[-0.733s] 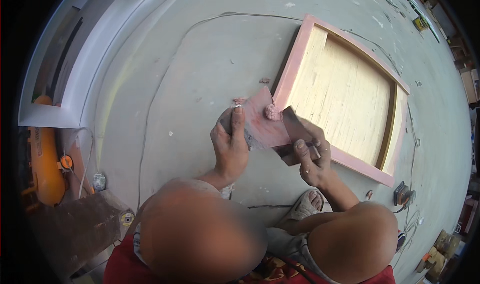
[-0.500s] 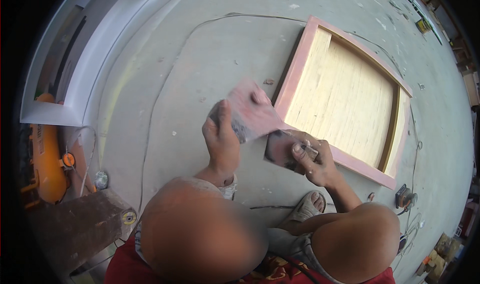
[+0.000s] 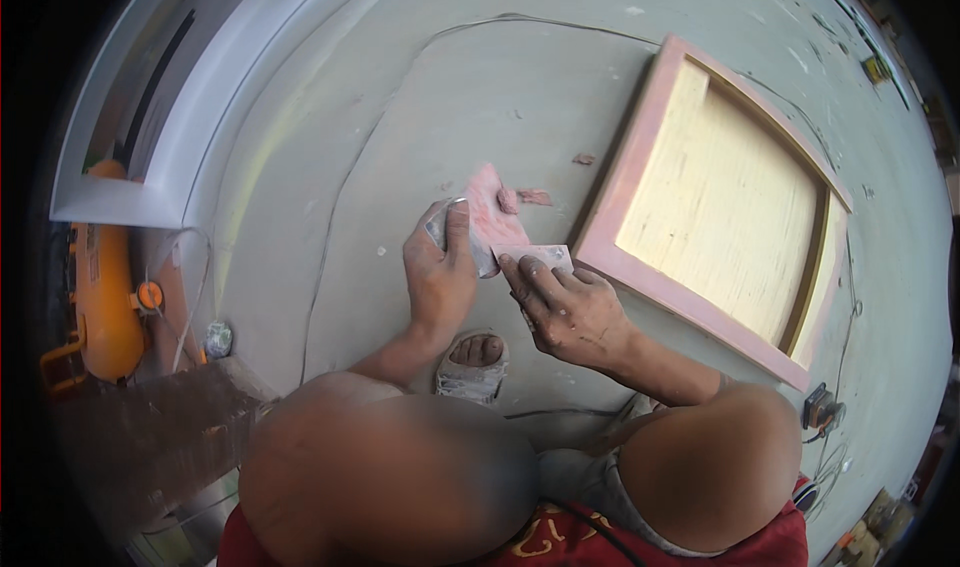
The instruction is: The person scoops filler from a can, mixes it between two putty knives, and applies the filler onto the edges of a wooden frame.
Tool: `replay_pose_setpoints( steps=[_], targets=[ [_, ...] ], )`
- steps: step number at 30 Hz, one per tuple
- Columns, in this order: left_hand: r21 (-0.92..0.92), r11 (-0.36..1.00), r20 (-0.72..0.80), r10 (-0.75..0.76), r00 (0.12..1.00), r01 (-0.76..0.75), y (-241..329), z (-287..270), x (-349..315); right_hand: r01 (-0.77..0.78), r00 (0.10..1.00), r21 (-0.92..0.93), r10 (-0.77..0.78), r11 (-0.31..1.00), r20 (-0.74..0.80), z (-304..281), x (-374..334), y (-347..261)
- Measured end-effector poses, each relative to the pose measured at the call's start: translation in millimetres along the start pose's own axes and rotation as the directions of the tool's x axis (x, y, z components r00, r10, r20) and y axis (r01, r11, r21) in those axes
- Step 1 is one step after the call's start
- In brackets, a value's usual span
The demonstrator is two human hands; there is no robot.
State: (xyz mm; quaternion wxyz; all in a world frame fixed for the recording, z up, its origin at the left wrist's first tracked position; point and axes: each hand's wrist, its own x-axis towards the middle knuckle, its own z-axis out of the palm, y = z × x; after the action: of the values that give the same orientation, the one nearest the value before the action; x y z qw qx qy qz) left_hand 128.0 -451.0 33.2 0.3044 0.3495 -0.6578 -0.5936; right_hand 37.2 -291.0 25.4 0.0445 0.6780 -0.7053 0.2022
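Note:
In front of my knees my left hand [image 3: 440, 267] grips a flat board [image 3: 487, 262] by its near left side, thumb on top. Pink filler paste [image 3: 492, 212] is smeared over the board, with a thicker lump [image 3: 508, 201] toward its right edge. My right hand [image 3: 575, 317] is closed on a flat, squarish scraper [image 3: 545, 255], its back turned up and fingers laid along the blade. The scraper's left corner meets the board's near right edge. Right of my hands lies a shallow wooden panel [image 3: 725, 187] with a pink-coated frame [image 3: 612, 207].
Dried pink scraps [image 3: 583, 159] and a thin cable [image 3: 345, 177] lie on the grey floor. At the left are a white frame [image 3: 190, 147], an orange machine [image 3: 108, 297] and a brown block [image 3: 150, 447]. A dark plug-like device [image 3: 822, 410] sits right of my knee.
My right hand has turned the scraper over and brought it left against the board. The board now appears narrower and more tilted. The view has shifted, showing a sandalled foot between my arms.

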Motion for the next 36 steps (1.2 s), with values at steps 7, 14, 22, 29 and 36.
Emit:
replay_pose_setpoints(
  steps=[7, 14, 22, 29, 36],
  targets=[
    [0.127, 0.987, 0.082, -0.114, 0.99, 0.103, -30, -52, -7, -0.083, 0.993, 0.068, 0.076, 0.994, 0.093, 11, 52, -6],
    [0.135, 0.945, 0.031, -0.305, 0.952, 0.299, -40, -72, 2, -0.836, 0.54, 0.49, 0.527, 0.246, 0.656, -39, 98, 57],
    [-0.518, 0.454, 0.479, -0.549, 0.685, 0.725, -75, -88, 50, -0.861, 0.407, 0.506, 0.519, -0.058, 0.752, -63, 115, 96],
    [-0.482, 0.091, 0.793, -0.377, 0.478, 0.871, -53, -14, 29, -0.527, 0.357, 0.748, 0.694, -0.403, 0.626, -14, 114, 85],
    [-0.466, 0.139, 0.846, -0.221, 0.486, 0.874, -52, -11, 62, -0.588, 0.484, 0.786, 0.696, -0.19, 0.531, 8, 59, 48]
  ],
)
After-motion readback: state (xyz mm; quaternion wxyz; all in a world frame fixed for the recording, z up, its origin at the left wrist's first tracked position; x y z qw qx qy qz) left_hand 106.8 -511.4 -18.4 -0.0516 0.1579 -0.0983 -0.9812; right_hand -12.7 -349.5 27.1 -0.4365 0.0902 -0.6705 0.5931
